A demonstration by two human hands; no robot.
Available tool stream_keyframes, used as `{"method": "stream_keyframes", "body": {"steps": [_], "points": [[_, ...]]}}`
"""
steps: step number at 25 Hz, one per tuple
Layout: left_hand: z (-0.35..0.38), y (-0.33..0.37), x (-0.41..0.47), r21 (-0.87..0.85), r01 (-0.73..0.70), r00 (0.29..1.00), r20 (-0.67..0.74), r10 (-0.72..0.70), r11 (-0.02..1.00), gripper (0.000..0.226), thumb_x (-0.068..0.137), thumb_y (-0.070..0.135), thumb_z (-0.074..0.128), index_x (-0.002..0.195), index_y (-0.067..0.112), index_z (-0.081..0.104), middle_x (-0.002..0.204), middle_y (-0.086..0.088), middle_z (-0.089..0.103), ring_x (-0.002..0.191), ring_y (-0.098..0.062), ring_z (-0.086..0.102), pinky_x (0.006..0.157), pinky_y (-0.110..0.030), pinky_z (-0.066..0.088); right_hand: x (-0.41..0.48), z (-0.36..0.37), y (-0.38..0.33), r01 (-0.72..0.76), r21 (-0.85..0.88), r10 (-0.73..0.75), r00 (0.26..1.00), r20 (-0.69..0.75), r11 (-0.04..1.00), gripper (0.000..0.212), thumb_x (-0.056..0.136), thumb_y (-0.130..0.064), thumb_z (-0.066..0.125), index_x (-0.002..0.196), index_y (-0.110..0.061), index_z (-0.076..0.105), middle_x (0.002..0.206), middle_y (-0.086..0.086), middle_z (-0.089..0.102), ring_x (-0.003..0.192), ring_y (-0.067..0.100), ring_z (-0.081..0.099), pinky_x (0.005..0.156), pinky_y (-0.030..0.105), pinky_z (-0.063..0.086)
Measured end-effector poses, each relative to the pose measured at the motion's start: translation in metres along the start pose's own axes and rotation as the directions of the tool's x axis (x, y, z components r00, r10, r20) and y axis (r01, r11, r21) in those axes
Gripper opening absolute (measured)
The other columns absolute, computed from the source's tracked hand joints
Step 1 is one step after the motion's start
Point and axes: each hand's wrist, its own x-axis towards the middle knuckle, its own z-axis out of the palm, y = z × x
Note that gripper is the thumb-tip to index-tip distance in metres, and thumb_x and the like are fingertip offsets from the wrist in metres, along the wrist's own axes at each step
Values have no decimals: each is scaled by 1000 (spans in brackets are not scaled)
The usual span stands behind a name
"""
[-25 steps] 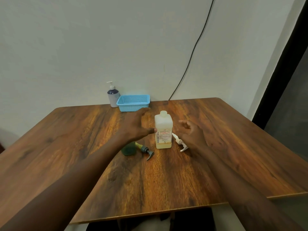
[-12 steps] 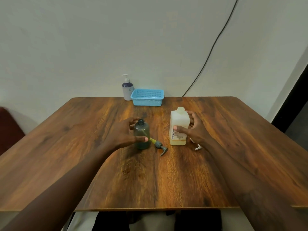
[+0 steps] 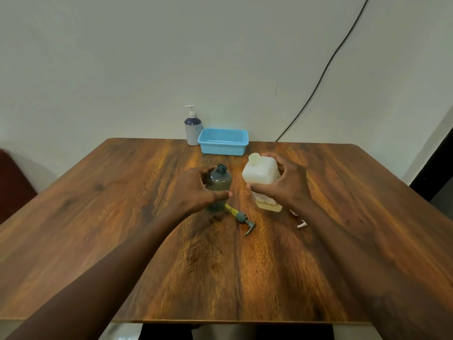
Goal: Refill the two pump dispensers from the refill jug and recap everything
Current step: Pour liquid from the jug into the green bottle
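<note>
A dark green dispenser bottle [image 3: 219,185] stands upright mid-table with its neck uncapped, and my left hand [image 3: 196,192] grips its body. Its grey pump head [image 3: 242,218] with a yellow tube lies on the wood just in front. My right hand [image 3: 285,184] holds the white refill jug [image 3: 261,171], which is tilted with its mouth leaning left toward the green bottle; a little yellow liquid shows at its base. A white pump head [image 3: 301,225] lies behind my right wrist, mostly hidden. A second dispenser [image 3: 193,127], white and purple with its pump on, stands at the far edge.
A light blue plastic basket [image 3: 223,141] sits at the back of the wooden table [image 3: 122,217], right of the far dispenser. A black cable [image 3: 326,67] runs down the wall. A dark doorway edge is at far right.
My right hand has closed around the jug and tipped it leftward off the table. My left hand keeps its hold on the green bottle. The camera has shifted slightly.
</note>
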Motion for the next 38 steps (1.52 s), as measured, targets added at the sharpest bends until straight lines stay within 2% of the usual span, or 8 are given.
{"method": "stream_keyframes", "body": {"steps": [5, 9, 12, 16, 19, 23, 31, 38], "points": [[0, 10, 5, 49, -74, 995, -62, 77, 996, 83, 67, 56, 86, 138, 21, 60, 122, 1, 71, 86, 1, 58, 63, -5, 42, 20, -3, -18, 202, -260, -200, 979, 33, 944, 83, 62, -64, 81, 133, -29, 58, 114, -1, 72, 90, 16, 67, 66, 27, 56], [-2, 11, 7, 29, -113, 991, -75, 115, 993, 83, 67, 51, 88, 139, 20, 60, 124, -1, 71, 88, -1, 59, 62, -2, 46, 26, -5, -22, 276, -293, -276, 960, 42, 915, 74, 67, -55, 83, 132, -29, 58, 115, -2, 73, 92, 19, 69, 68, 38, 60], [-2, 11, 7, 8, -128, 987, -93, 128, 992, 81, 66, 47, 90, 136, 20, 62, 123, -1, 71, 87, 0, 57, 67, 4, 42, 27, -3, -24, 314, -315, -320, 947, 35, 896, 67, 73, -53, 80, 131, -29, 57, 115, -2, 73, 91, 19, 69, 67, 39, 61], [-2, 9, 8, 3, -128, 987, -102, 127, 992, 81, 64, 46, 91, 136, 22, 62, 121, 1, 71, 81, 10, 55, 67, 5, 41, 30, -2, -26, 335, -357, -335, 940, 63, 872, 66, 78, -55, 75, 135, -25, 58, 121, 0, 73, 96, 23, 70, 73, 41, 60], [-1, 9, 9, 4, -127, 987, -99, 126, 992, 83, 64, 47, 91, 137, 22, 61, 123, 1, 71, 84, 8, 56, 66, 5, 41, 31, -2, -27, 349, -387, -354, 933, 63, 853, 65, 78, -50, 78, 134, -23, 59, 120, 2, 74, 93, 25, 70, 71, 42, 61], [-2, 7, 8, 14, -135, 985, -106, 136, 991, 83, 63, 48, 91, 135, 21, 63, 120, 0, 72, 80, 16, 51, 65, 5, 39, 33, 0, -27, 346, -463, -344, 935, 92, 816, 67, 78, -47, 81, 137, -24, 57, 121, 3, 73, 92, 25, 70, 72, 41, 61], [-5, 7, 7, 13, -159, 985, -71, 159, 987, 80, 65, 47, 90, 136, 23, 61, 122, 3, 71, 93, -1, 60, 66, 2, 44, 33, -4, -31, 386, -498, -395, 914, 94, 776, 71, 73, -34, 87, 137, -19, 58, 122, 10, 74, 93, 31, 72, 78, 45, 62], [-4, 9, 5, 10, -139, 988, -61, 139, 990, 80, 65, 45, 91, 135, 22, 62, 121, 2, 71, 86, 4, 57, 65, 3, 43, 31, -7, -35, 379, -513, -370, 921, 125, 770, 70, 77, -30, 87, 140, -19, 58, 126, 11, 72, 98, 33, 72, 81, 48, 61]]}}
